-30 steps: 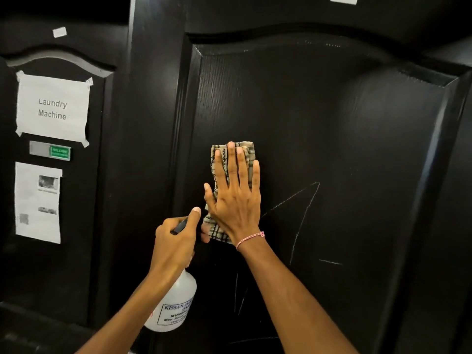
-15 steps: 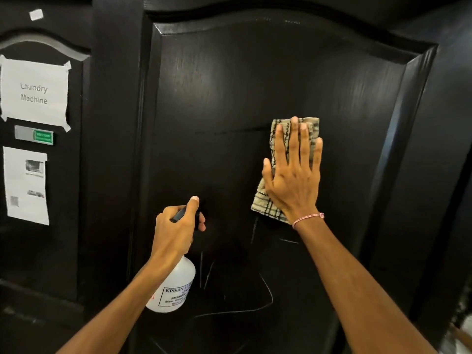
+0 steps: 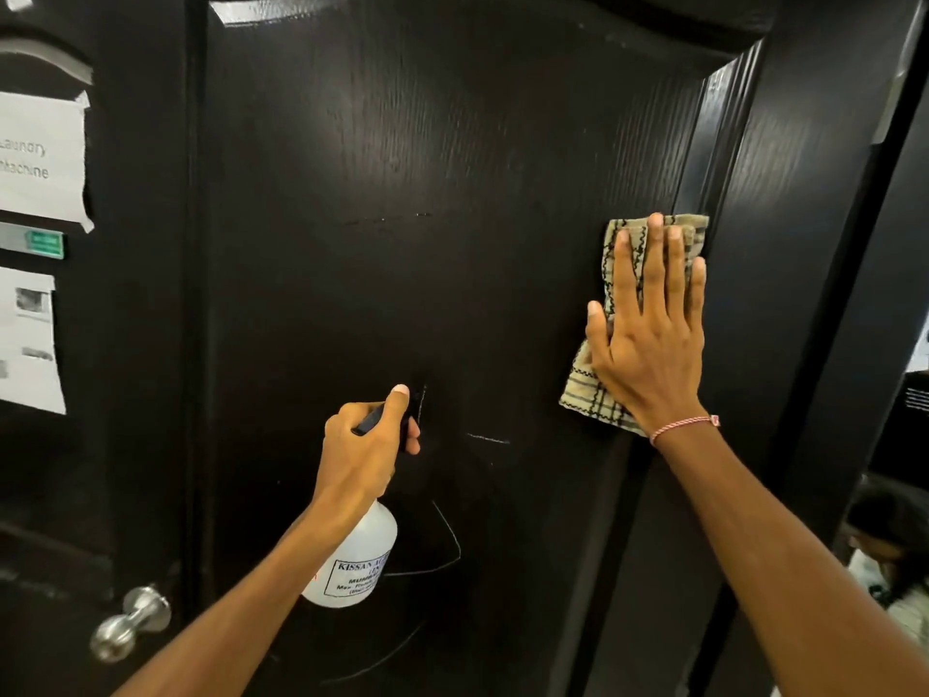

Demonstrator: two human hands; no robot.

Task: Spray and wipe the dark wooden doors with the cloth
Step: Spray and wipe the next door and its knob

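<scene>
A dark wooden door (image 3: 402, 218) with a raised panel fills the view, and thin wet streaks mark its lower half. My right hand (image 3: 648, 339) lies flat with straight fingers on a beige checked cloth (image 3: 590, 389), pressing it against the panel's right edge. My left hand (image 3: 369, 445) grips the black trigger head of a white spray bottle (image 3: 352, 565) in front of the panel's lower middle, thumb on top. The nozzle is mostly hidden by my fingers.
A second dark door at the left carries a taped paper sign (image 3: 40, 158), a small green plate (image 3: 45, 244) and a printed sheet (image 3: 27, 339). A silver doorknob (image 3: 128, 621) sticks out at lower left. A person (image 3: 890, 555) shows past the door's right edge.
My right hand has slid the cloth rightwards across the panel, from its left side to its right edge. The left hand kept the bottle in about the same spot. The view came closer.
</scene>
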